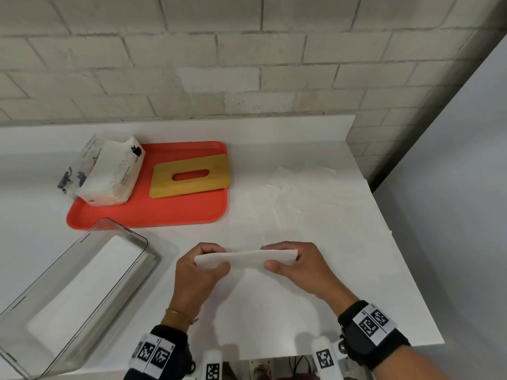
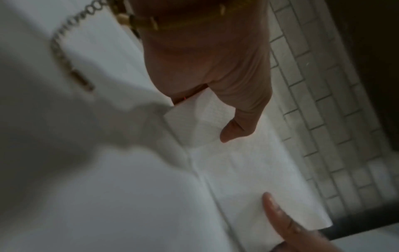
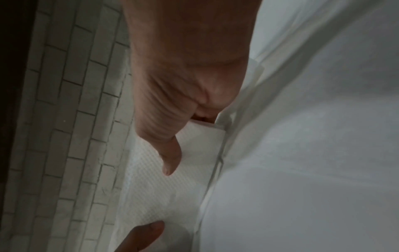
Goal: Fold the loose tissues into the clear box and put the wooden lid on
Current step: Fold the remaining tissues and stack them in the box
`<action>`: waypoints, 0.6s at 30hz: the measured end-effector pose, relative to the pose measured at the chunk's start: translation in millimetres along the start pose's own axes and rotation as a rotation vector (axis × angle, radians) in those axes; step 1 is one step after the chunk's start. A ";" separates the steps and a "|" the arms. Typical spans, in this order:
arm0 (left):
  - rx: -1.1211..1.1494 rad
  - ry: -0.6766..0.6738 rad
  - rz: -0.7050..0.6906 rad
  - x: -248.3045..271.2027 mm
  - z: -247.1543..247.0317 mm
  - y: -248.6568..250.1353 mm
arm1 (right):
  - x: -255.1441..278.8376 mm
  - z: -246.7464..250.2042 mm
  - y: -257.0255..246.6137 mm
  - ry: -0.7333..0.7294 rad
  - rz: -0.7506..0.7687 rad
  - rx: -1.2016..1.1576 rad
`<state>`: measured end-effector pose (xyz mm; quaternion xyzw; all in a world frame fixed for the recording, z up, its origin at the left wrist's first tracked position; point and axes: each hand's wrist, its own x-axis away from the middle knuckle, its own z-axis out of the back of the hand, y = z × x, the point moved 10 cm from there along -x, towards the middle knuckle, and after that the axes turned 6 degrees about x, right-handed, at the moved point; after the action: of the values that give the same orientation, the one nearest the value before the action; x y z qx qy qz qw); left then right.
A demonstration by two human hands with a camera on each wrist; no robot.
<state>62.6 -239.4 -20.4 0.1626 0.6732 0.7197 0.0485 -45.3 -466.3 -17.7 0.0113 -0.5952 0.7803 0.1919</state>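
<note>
While the clear box waits, left hand and right hand pinch the folded tissue by its ends.

clear box left, red tray beyond

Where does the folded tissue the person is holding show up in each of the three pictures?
Head view: the folded tissue sits low in the middle, stretched between the left hand and the right hand, each pinching one end.
Left wrist view: a pale strip running from centre to lower right.
Right wrist view: a strip running from centre to the bottom edge.
Shared landmark: the brick wall.
</note>
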 end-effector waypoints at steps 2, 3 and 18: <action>-0.021 0.012 0.025 2.1 4.2 -5.4 | -2.4 -4.0 3.9 0.002 -0.042 0.013; -0.023 0.012 0.034 2.3 4.1 -7.4 | -3.6 -4.5 5.2 0.010 -0.052 0.026; -0.004 0.061 0.042 52.5 98.9 68.7 | -36.4 -52.6 -91.9 -0.366 0.036 -0.031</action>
<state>53.0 -136.0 60.1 0.1547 0.6694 0.7265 0.0129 28.3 -407.6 43.0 0.1392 -0.6320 0.7594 0.0665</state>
